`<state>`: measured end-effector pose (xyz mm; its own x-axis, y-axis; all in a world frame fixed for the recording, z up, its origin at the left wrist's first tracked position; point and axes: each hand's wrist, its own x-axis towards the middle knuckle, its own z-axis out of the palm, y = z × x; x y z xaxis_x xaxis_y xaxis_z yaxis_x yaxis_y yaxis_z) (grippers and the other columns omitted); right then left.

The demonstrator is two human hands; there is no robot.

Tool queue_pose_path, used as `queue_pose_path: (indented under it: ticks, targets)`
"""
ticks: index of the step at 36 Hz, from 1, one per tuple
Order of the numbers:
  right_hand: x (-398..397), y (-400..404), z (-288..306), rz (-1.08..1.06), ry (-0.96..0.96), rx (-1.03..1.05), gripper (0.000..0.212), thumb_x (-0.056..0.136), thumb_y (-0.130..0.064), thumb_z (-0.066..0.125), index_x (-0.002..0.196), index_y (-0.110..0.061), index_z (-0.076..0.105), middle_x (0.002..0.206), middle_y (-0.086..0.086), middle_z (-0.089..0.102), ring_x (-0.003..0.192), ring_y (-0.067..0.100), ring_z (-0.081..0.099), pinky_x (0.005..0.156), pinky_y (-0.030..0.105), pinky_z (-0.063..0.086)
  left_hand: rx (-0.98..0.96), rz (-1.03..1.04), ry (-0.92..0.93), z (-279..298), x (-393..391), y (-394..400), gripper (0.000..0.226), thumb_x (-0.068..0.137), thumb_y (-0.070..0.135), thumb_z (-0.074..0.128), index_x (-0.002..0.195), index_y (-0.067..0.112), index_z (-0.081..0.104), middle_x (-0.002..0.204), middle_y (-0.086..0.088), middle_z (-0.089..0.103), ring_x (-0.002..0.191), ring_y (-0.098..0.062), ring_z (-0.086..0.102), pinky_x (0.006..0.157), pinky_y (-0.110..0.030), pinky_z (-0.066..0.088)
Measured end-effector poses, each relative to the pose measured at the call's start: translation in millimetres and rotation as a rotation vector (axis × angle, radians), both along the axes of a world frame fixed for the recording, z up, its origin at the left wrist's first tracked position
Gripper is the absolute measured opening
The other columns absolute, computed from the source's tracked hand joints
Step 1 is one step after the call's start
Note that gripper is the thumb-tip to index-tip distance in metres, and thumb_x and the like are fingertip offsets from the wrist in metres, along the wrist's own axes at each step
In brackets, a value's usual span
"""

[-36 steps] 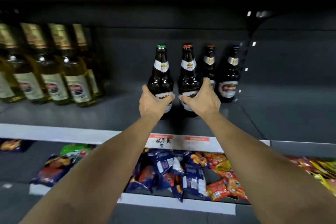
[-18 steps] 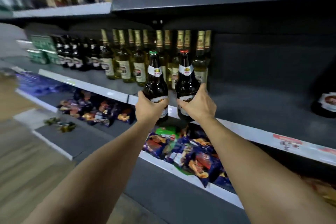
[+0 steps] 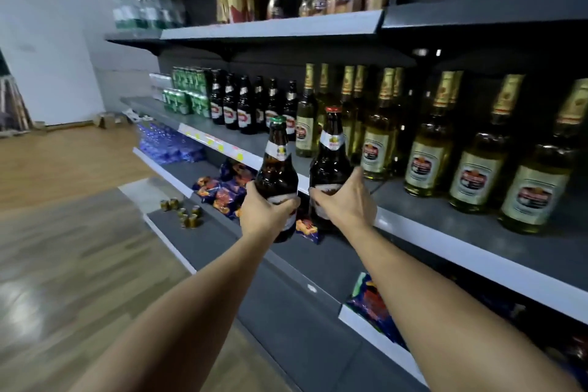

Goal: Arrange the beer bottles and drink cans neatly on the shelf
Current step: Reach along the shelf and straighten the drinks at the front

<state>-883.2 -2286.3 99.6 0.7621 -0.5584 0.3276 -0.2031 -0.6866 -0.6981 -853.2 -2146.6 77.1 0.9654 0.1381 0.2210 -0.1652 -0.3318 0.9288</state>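
Observation:
My left hand [image 3: 265, 212] grips a dark brown beer bottle with a green cap [image 3: 276, 165]. A matching bottle with a red cap [image 3: 331, 156] is held in my right hand [image 3: 348, 202]. Both bottles are upright in the air, just in front of the grey middle shelf [image 3: 445, 216]. On that shelf stand several tall yellow-green bottles with gold foil necks [image 3: 429, 149], then a row of dark brown beer bottles [image 3: 245, 103] farther left, then green drink cans [image 3: 186, 91] at the far left end.
The top shelf [image 3: 273, 27] holds more bottles. Snack packets [image 3: 222, 191] lie on the lower shelf, with several small cans [image 3: 184, 212] on the bottom ledge. Wooden floor [image 3: 63, 232] spreads to the left, with a white wall behind.
Both bottles have been lifted off the shelf and carried left along it. The view has swung left, past the yellow-green bottles, towards the row of dark bottles and the green cans.

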Motion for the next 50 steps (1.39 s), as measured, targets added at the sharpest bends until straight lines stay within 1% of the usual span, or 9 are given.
queue_pose_path:
  ticks: [7, 12, 15, 19, 30, 35, 40, 47, 50]
  targets:
    - [110.7, 19.6, 17.4, 0.052, -0.102, 0.03, 0.091, 0.066, -0.051, 0.079, 0.133, -0.011, 0.032, 0.129, 0.009, 0.055, 0.116, 0.032, 0.055, 0.086, 0.041, 0.05, -0.024, 0.04, -0.061, 15.2, 99.1, 26.5, 0.062, 0.07, 0.032, 0.082, 0.117, 0.013, 0.047, 0.101, 0.001, 0.054, 0.093, -0.021, 0.054, 0.079, -0.03, 0.042]
    - [184.8, 33.0, 31.2, 0.057, -0.098, 0.07, 0.083, 0.07, -0.046, 0.079, 0.131, -0.011, 0.034, 0.126, 0.008, 0.055, 0.113, 0.03, 0.055, 0.074, 0.028, 0.036, -0.051, 0.032, -0.078, 30.9, 168.1, 43.3, 0.062, 0.072, 0.029, 0.08, 0.12, 0.014, 0.046, 0.102, 0.002, 0.051, 0.091, -0.019, 0.05, 0.076, -0.029, 0.039]
    - [220.6, 42.5, 35.3, 0.034, -0.092, 0.041, 0.078, 0.07, -0.048, 0.079, 0.124, -0.013, 0.035, 0.122, 0.007, 0.056, 0.11, 0.03, 0.057, 0.069, 0.03, 0.035, -0.09, 0.031, -0.088, 34.8, 210.6, 53.8, 0.061, 0.072, 0.028, 0.079, 0.121, 0.014, 0.046, 0.104, 0.001, 0.053, 0.094, -0.02, 0.052, 0.076, -0.029, 0.04]
    - [268.4, 54.9, 34.2, 0.031, -0.073, -0.003, 0.088, 0.071, -0.049, 0.079, 0.134, -0.011, 0.032, 0.129, 0.008, 0.055, 0.114, 0.031, 0.056, 0.072, 0.03, 0.037, -0.13, 0.029, -0.091, 38.6, 268.6, 65.1, 0.051, 0.073, 0.026, 0.078, 0.109, 0.016, 0.043, 0.101, -0.002, 0.052, 0.093, -0.024, 0.053, 0.077, -0.032, 0.044]
    - [392.8, 87.9, 16.9, -0.16, -0.092, 0.078, 0.084, 0.071, -0.04, 0.082, 0.134, -0.014, 0.033, 0.131, 0.009, 0.055, 0.113, 0.032, 0.058, 0.074, 0.03, 0.038, -0.08, -0.213, -0.125, 29.0, 444.5, 91.6, 0.061, 0.072, 0.027, 0.081, 0.119, 0.013, 0.046, 0.108, -0.005, 0.059, 0.101, -0.028, 0.058, 0.086, -0.04, 0.05]
    - [427.6, 89.7, 14.6, -0.276, -0.07, 0.106, 0.083, 0.069, -0.038, 0.083, 0.131, -0.012, 0.035, 0.129, 0.011, 0.056, 0.114, 0.033, 0.057, 0.082, 0.035, 0.045, -0.06, -0.351, -0.099, 20.1, 498.2, 83.5, 0.064, 0.067, 0.028, 0.083, 0.12, 0.013, 0.05, 0.114, -0.009, 0.058, 0.104, -0.028, 0.058, 0.088, -0.039, 0.049]
    - [453.7, 84.6, 11.1, -0.379, -0.069, 0.122, 0.083, 0.069, -0.034, 0.084, 0.131, -0.009, 0.034, 0.129, 0.013, 0.055, 0.116, 0.034, 0.055, 0.086, 0.035, 0.044, -0.028, -0.458, -0.065, 9.5, 540.4, 63.3, 0.07, 0.069, 0.029, 0.082, 0.128, 0.013, 0.047, 0.121, -0.013, 0.039, 0.107, -0.031, 0.05, 0.09, -0.031, 0.041]
    - [470.3, 65.1, 2.2, -0.477, -0.041, 0.141, 0.082, 0.071, -0.033, 0.083, 0.132, -0.009, 0.034, 0.129, 0.013, 0.056, 0.115, 0.035, 0.056, 0.089, 0.037, 0.045, -0.057, -0.56, -0.033, 0.2, 570.7, 35.0, 0.078, 0.068, 0.031, 0.084, 0.133, 0.012, 0.047, 0.126, -0.014, 0.041, 0.115, -0.032, 0.049, 0.099, -0.034, 0.043]
    - [475.7, 54.5, 0.1, -0.475, -0.045, 0.144, 0.082, 0.073, -0.033, 0.081, 0.133, -0.008, 0.033, 0.13, 0.013, 0.055, 0.117, 0.035, 0.055, 0.091, 0.038, 0.045, -0.068, -0.575, -0.023, -0.1, 575.6, 24.9, 0.076, 0.068, 0.03, 0.085, 0.132, 0.01, 0.047, 0.127, -0.012, 0.041, 0.115, -0.028, 0.048, 0.098, -0.029, 0.039]
